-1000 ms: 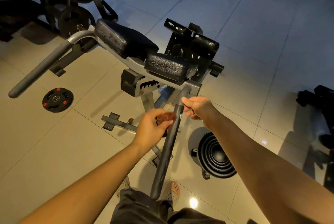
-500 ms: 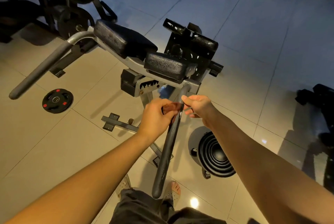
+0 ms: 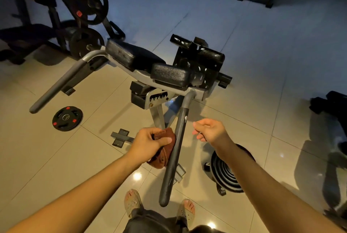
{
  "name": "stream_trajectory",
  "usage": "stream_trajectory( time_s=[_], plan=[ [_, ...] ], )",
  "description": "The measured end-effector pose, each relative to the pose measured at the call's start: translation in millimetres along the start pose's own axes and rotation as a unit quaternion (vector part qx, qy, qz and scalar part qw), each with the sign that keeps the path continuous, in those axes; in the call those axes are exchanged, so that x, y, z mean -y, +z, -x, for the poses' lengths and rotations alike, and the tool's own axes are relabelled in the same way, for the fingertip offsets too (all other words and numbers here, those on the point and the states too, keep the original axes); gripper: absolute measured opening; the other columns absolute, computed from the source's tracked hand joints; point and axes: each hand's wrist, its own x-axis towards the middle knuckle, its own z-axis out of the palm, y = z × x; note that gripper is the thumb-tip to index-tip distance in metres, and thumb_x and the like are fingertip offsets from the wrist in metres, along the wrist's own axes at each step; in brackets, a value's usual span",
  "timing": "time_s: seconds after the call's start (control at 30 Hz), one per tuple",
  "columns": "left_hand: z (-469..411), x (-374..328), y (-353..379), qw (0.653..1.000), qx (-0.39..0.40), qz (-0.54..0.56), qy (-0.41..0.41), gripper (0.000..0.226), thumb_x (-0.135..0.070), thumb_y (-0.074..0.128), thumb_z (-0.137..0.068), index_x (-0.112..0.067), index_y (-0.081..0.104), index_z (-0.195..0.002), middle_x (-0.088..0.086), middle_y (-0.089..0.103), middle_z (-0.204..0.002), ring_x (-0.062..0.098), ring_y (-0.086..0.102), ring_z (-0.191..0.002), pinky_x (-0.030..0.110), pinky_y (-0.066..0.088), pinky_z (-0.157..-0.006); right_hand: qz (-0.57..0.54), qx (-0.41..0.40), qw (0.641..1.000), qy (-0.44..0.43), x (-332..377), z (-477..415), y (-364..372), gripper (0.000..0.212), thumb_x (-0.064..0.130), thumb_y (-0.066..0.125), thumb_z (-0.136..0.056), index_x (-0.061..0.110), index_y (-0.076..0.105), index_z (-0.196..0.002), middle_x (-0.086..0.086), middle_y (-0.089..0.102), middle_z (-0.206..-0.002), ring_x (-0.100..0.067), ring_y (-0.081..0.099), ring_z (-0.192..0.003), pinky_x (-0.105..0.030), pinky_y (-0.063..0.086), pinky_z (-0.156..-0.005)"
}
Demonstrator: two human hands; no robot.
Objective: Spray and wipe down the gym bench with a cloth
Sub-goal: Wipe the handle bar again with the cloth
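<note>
left hand [image 3: 152, 142] curled tight round the crumpled brown terry cloth [image 3: 167, 148], pressing it on the 9 o'clock flank of the long dark grey tubular handle [image 3: 178, 135] of the black-padded grey steel gym bench [image 3: 170, 75]. right hand [image 3: 210, 131] at 3 o'clock, off the handle, fingers loosely curled, holding nothing. i'd wrap the cloth right round the tube and stroke toward the 6 o'clock tip with steady pressure.

tiled floor [image 3: 62, 159] lies open left of the handle bar [image 3: 177, 144]; stacked weight plates [image 3: 223, 176] crowd its right.
</note>
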Motion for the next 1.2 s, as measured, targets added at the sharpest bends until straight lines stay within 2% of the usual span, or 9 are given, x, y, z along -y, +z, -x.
stream_trajectory(
  time_s=[0.13,0.33,0.47,0.57,0.73,0.87,1.0,1.1,1.2],
  plan=[
    [0.4,-14.3,-5.1,0.994,0.000,0.107,0.005,0.018,-0.024,0.074,-0.093,-0.015,0.075,-0.108,0.006,0.078,-0.096,0.029,0.075,-0.096,0.038,0.059,-0.084,-0.007,0.050,0.999,-0.020,-8.3,36.4,-4.3,0.004,0.013,0.074,-0.092,0.009,0.074,-0.092,-0.015,0.074,-0.084,-0.017,0.065,-0.067,-0.024,0.054,-0.064],
    [12.9,-38.7,11.9,0.966,0.066,0.249,0.003,0.029,-0.024,0.063,-0.099,-0.012,0.071,-0.124,0.013,0.076,-0.113,0.025,0.071,-0.104,0.031,0.052,-0.089,-0.113,0.148,0.982,-0.026,13.3,74.7,2.0,0.052,0.043,0.076,-0.083,0.019,0.065,-0.129,-0.005,0.074,-0.119,-0.023,0.071,-0.111,-0.037,0.056,-0.098],
    [22.6,-36.0,33.6,0.965,0.018,0.261,-0.025,0.029,-0.033,0.066,-0.096,-0.017,0.075,-0.120,0.004,0.078,-0.111,0.016,0.069,-0.110,0.031,0.048,-0.100,-0.153,0.083,0.984,-0.021,18.3,81.3,4.4,0.041,0.017,0.076,-0.088,0.010,0.065,-0.127,-0.012,0.077,-0.109,-0.033,0.072,-0.105,-0.042,0.058,-0.093],
    [29.0,-29.8,46.2,0.967,-0.016,0.254,-0.037,0.024,-0.026,0.068,-0.096,-0.011,0.077,-0.112,0.002,0.080,-0.097,0.001,0.072,-0.081,0.007,0.050,-0.068,-0.195,0.039,0.980,-0.023,15.0,82.5,1.7,0.035,0.010,0.070,-0.091,0.012,0.066,-0.125,-0.014,0.076,-0.109,-0.033,0.072,-0.103,-0.035,0.059,-0.081],
    [24.3,-23.2,53.5,0.969,-0.024,0.211,-0.126,0.024,-0.026,0.075,-0.092,-0.003,0.075,-0.099,0.010,0.077,-0.081,0.015,0.067,-0.069,0.021,0.047,-0.065,-0.242,0.016,0.970,-0.012,6.1,81.8,7.4,0.029,0.015,0.071,-0.091,0.020,0.067,-0.119,-0.006,0.077,-0.106,-0.027,0.073,-0.101,-0.036,0.062,-0.081],
    [16.2,-2.7,45.5,0.992,-0.107,0.050,-0.049,0.021,-0.025,0.083,-0.085,-0.013,0.068,-0.091,0.005,0.073,-0.076,0.023,0.072,-0.076,0.036,0.059,-0.075,-0.182,-0.084,0.978,-0.060,9.2,70.4,3.5,0.021,0.007,0.073,-0.090,0.021,0.069,-0.106,0.001,0.076,-0.093,-0.018,0.074,-0.087,-0.029,0.060,-0.064],
    [16.9,18.8,35.9,0.984,-0.133,-0.120,0.009,0.017,-0.040,0.080,-0.086,-0.030,0.067,-0.093,-0.009,0.067,-0.083,0.008,0.063,-0.073,0.026,0.043,-0.062,0.080,-0.108,0.966,-0.222,23.9,38.5,-2.7,0.015,0.008,0.070,-0.094,0.021,0.064,-0.092,0.012,0.065,-0.080,-0.002,0.066,-0.072,-0.013,0.052,-0.061],
    [9.3,20.7,41.2,0.987,-0.108,-0.118,0.011,0.014,-0.043,0.080,-0.085,-0.033,0.076,-0.094,-0.016,0.071,-0.090,0.006,0.064,-0.080,0.025,0.045,-0.066,0.118,-0.066,0.961,-0.240,24.7,14.3,8.4,0.015,0.010,0.067,-0.097,0.024,0.064,-0.098,0.013,0.064,-0.081,0.001,0.067,-0.072,-0.012,0.052,-0.060],
    [2.4,13.5,43.3,0.991,-0.113,-0.064,-0.012,0.011,-0.029,0.082,-0.086,-0.036,0.077,-0.078,-0.013,0.074,-0.078,0.010,0.067,-0.079,0.027,0.051,-0.072,0.168,-0.107,0.941,-0.273,13.8,2.4,14.9,0.025,0.016,0.069,-0.096,0.020,0.063,-0.120,0.020,0.062,-0.094,-0.006,0.066,-0.088,-0.015,0.055,-0.078]
  ],
)
